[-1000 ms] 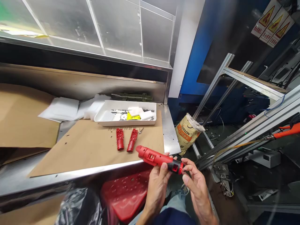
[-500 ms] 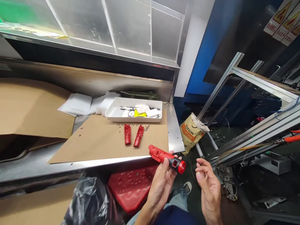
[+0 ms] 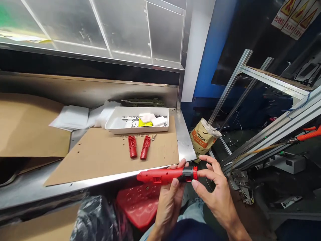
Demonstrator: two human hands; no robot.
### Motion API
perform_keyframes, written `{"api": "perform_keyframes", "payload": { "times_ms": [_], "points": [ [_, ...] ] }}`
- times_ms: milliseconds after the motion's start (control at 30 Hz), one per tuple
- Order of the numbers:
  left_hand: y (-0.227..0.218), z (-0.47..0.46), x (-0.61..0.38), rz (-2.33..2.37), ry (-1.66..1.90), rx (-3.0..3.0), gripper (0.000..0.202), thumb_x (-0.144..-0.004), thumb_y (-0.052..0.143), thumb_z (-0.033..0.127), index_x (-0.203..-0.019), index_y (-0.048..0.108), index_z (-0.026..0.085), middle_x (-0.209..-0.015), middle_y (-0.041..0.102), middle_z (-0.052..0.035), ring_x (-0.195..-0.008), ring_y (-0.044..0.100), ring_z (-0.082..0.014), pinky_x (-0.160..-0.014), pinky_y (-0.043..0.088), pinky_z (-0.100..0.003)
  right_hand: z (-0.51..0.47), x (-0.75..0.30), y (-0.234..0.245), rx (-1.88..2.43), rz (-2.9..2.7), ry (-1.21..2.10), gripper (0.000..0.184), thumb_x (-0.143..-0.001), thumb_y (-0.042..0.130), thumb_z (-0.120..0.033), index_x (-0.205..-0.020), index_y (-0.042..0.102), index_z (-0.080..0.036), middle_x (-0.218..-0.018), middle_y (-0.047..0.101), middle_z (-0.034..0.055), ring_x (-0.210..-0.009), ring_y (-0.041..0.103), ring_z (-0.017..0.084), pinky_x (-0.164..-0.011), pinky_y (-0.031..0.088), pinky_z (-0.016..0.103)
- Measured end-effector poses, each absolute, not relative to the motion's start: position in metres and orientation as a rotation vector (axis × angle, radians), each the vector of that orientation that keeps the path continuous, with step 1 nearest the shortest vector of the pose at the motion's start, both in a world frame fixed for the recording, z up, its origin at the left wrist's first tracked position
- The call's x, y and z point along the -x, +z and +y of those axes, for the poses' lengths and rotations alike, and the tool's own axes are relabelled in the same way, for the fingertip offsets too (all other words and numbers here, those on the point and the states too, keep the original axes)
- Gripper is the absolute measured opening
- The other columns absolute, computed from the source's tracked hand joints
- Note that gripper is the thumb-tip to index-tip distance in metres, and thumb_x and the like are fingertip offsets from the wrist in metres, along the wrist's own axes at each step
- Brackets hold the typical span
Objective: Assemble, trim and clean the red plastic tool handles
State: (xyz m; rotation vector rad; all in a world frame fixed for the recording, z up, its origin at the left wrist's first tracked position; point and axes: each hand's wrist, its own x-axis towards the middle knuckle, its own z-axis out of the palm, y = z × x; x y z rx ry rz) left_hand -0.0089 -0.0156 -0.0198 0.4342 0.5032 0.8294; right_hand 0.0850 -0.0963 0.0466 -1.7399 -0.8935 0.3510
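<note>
red plastic housing [image 3: 163,176] in both hands [image 3: 170,206] [image 3: 215,194]

Tool body [image 3: 160,176]: smooth, glossy red plastic. Bench [image 3: 186,144]: brushed stainless steel. Cardboard sheet [image 3: 100,164]: matt brown, slightly rough. Tray [image 3: 136,129]: smooth white plastic.

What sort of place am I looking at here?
Probably a factory workshop or assembly area: there's a steel workbench, aluminium frame rails beside it, and posted warning signs.
</note>
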Motion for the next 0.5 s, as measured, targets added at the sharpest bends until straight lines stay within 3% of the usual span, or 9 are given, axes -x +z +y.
{"api": "perform_keyframes", "payload": {
  "times_ms": [267, 367, 500],
  "points": [
    [-0.018, -0.0204, 0.0083, 0.474, 0.767, -0.505, 0.044, -0.068, 0.083, 0.043, -0.105, 0.066, 0.027, -0.133, 0.063, -0.0087, -0.127, 0.053, -0.0331, -0.116, 0.028, -0.054, -0.0901, -0.0843, 0.0499, 1.738, -0.882, 0.48, 0.015, -0.072, 0.068, -0.028, -0.084, 0.078, -0.027, -0.128, 0.057, 0.0063, -0.121, 0.049, 0.029, -0.11, 0.032, 0.045],
    [-0.0208, -0.0204, 0.0089, 0.481, 0.762, -0.555, 0.043, -0.071, 0.081, 0.044, -0.107, 0.065, 0.026, -0.135, 0.061, -0.0089, -0.13, 0.049, -0.0323, -0.117, 0.026, -0.051, -0.0905, -0.0877, 0.0515, 1.74, -0.84, 0.506, 0.011, -0.07, 0.069, -0.029, -0.076, 0.077, -0.025, -0.128, 0.058, 0.0064, -0.119, 0.052, 0.029, -0.107, 0.035, 0.044],
    [-0.022, -0.0176, 0.011, 0.509, 0.779, -0.604, 0.045, -0.067, 0.083, 0.044, -0.104, 0.066, 0.026, -0.129, 0.065, -0.009, -0.126, 0.053, -0.0331, -0.114, 0.033, -0.05, -0.0911, -0.0922, 0.0534, 1.723, -0.826, 0.534, 0.007, -0.067, 0.07, -0.028, -0.068, 0.076, -0.024, -0.126, 0.06, 0.0061, -0.117, 0.052, 0.029, -0.107, 0.035, 0.044]
  ]
}}
